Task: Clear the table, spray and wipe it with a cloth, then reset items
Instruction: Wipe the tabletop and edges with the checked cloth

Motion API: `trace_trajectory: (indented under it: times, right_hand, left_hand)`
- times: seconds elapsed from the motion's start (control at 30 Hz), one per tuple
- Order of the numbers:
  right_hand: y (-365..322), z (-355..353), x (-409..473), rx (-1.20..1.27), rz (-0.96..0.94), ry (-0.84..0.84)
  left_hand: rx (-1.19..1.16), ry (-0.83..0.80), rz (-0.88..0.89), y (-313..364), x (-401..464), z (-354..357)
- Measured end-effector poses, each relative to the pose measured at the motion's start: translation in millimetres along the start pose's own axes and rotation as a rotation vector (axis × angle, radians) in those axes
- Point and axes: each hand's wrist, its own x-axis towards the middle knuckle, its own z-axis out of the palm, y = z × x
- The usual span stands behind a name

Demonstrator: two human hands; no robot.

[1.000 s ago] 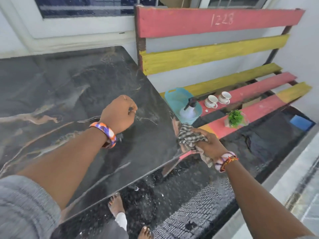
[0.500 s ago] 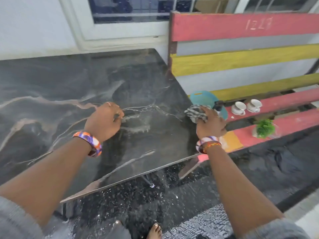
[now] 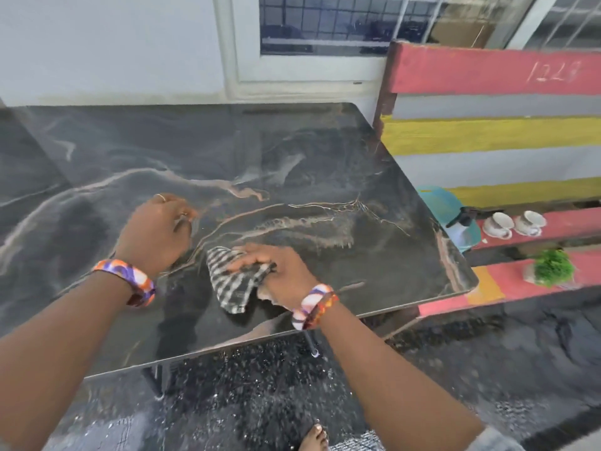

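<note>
Two hands work over a dark marble-patterned tabletop — a glossy slab with pale and rust-coloured veins and a rounded far corner. Right hand: fingers curled over a crumpled black-and-white striped cloth, holding it against the surface near the front edge; one loose corner of the woven fabric trails toward the person. Left hand: fingers curled into a loose fist with the knuckles resting on the tabletop just left of the cloth; whether anything is held inside cannot be determined. Both wrists carry patterned fabric bands.

Right of the table stands a slatted wooden bench — rough planks painted red and yellow. On its seat slats: a teal plastic basin with a white spray bottle with a black trigger head in front of it, two white ceramic cups on saucers, and a small green potted plant. Flooring below is dark speckled stone.
</note>
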Motion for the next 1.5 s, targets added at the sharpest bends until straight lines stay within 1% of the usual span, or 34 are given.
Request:
trace_trajectory:
  times: [0.03, 0.07, 0.13, 0.17, 0.2, 0.23, 0.27, 0.3, 0.33, 0.4, 0.43, 0.5, 0.57, 0.63, 0.7, 0.77, 0.83, 0.9, 0.93, 0.97, 1.0, 1.03, 1.07, 1.1, 1.13, 1.17, 1.2, 1.23, 1.27, 1.3, 1.37, 1.5]
  right_hand:
    - [-7.1, -0.7, -10.5, 0.094, 0.004, 0.029]
    - [-10.0, -9.1, -20.2, 0.185, 0.024, 0.107]
    - [-12.3, -33.6, -39.2, 0.349, 0.102, 0.321]
    - [-7.4, -52.9, -47.7, 0.336, 0.127, 0.457]
    - [1.9, -72.3, -55.2, 0.226, 0.178, 0.603]
    - [12.1, -90.0, -62.0, 0.028, 0.268, 0.715]
    - [23.9, -103.6, -67.7, -0.193, 0.392, 0.765]
    - [33.4, -111.8, -72.6, -0.379, 0.517, 0.761]
    - [42.3, -112.9, -75.1, -0.502, 0.623, 0.721]
    - [50.0, -95.0, -75.2, -0.659, 0.764, 0.609]
    - [43.7, -77.0, -71.4, -0.712, 0.802, 0.564]
    - [30.7, -36.2, -56.5, -0.791, 0.792, 0.511]
    - [2.9, 16.3, -37.8, -0.867, 0.705, 0.476]
    - [-22.6, 74.3, -21.6, -0.901, 0.537, 0.412]
    - [-49.8, 136.0, -13.6, -0.856, 0.342, 0.302]
    - [-74.3, 192.5, -7.3, -0.755, 0.171, 0.135]
    - [-89.6, 231.5, -0.4, -0.607, 0.022, -0.028]
    - [-99.8, 243.6, 10.4, -0.363, -0.070, -0.155]
    - [-103.0, 241.8, 14.9, -0.222, -0.093, -0.183]
    - [-102.3, 233.5, 19.7, -0.109, -0.109, -0.157]
    - [-98.5, 218.9, 23.5, -0.044, -0.122, -0.083]
    - [-90.9, 202.7, 28.2, -0.017, -0.131, 0.027]
    - [-81.8, 184.4, 32.6, -0.036, -0.108, 0.172]
    - [-71.6, 163.9, 37.4, -0.105, -0.051, 0.352]
    - [-61.8, 141.3, 41.5, -0.208, 0.060, 0.543]
    - [-53.9, 119.1, 43.5, -0.336, 0.237, 0.702]
    - [-45.5, 101.5, 45.7, -0.453, 0.444, 0.776]
    - [-38.6, 88.6, 46.5, -0.519, 0.619, 0.770]
    - [-32.7, 81.4, 48.4, -0.553, 0.719, 0.725]
    - [-27.8, 79.6, 53.0, -0.577, 0.763, 0.680]
    - [-23.9, 85.8, 72.4, -0.639, 0.750, 0.626]
    - [-48.4, 129.4, 135.6, -0.740, 0.596, 0.461]
  left_hand:
    - [-0.005, 0.001, 0.004, -3.1, -1.4, -4.1]
    - [-0.010, 0.004, 0.013, -5.8, -3.1, -6.8]
    - [-0.026, 0.011, 0.072, -9.4, -9.8, -12.0]
    - [-0.034, 0.012, 0.107, -10.4, -12.6, -13.3]
    - [-0.046, 0.009, 0.135, -12.3, -16.0, -15.6]
    - [-0.060, 0.004, 0.147, -14.9, -18.9, -17.3]
    - [-0.066, -0.002, 0.150, -19.5, -21.8, -19.1]
    - [-0.066, -0.005, 0.144, -24.6, -24.4, -20.4]
    - [-0.070, -0.007, 0.137, -28.7, -26.5, -21.7]
    - [-0.079, 0.006, 0.127, -42.8, -33.6, -27.2]
    - [-0.083, 0.009, 0.106, -53.0, -37.4, -31.1]
    - [-0.081, 0.009, 0.059, -73.2, -44.1, -41.1]
    - [-0.051, 0.006, 0.056, -96.4, -54.0, -56.3]
    - [-0.047, 0.025, 0.044, -119.7, -62.4, -70.1]
    - [-0.031, 0.066, -0.028, -141.4, -71.0, -83.2]
    - [0.004, 0.082, -0.095, -165.3, -79.9, -97.6]
    - [0.038, 0.075, -0.126, -187.2, -87.8, -110.7]
    - [0.029, 0.095, -0.202, -203.8, -94.9, -125.0]
    - [0.029, 0.111, -0.235, -210.8, -98.1, -131.1]
    - [0.033, 0.120, -0.258, -216.2, -101.1, -135.8]
    - [0.040, 0.125, -0.268, -220.0, -103.3, -138.4]
    - [0.044, 0.127, -0.278, -225.4, -106.1, -140.4]
    - [0.048, 0.130, -0.286, -229.5, -108.7, -141.8]
    - [0.051, 0.134, -0.299, -233.4, -111.3, -142.7]
    - [0.050, 0.133, -0.308, -237.1, -113.2, -142.7]
    - [0.043, 0.125, -0.312, -239.7, -114.4, -141.4]
    - [0.031, 0.117, -0.318, -244.4, -114.6, -140.0]
    - [0.020, 0.109, -0.327, -248.8, -113.9, -138.8]
    - [0.012, 0.105, -0.338, -253.2, -112.0, -137.6]
    - [0.006, 0.098, -0.349, -256.9, -109.5, -137.0]
    - [0.004, 0.090, -0.365, -262.5, -104.2, -137.2]
    - [-0.019, 0.116, -0.422, -277.6, -96.4, -141.9]
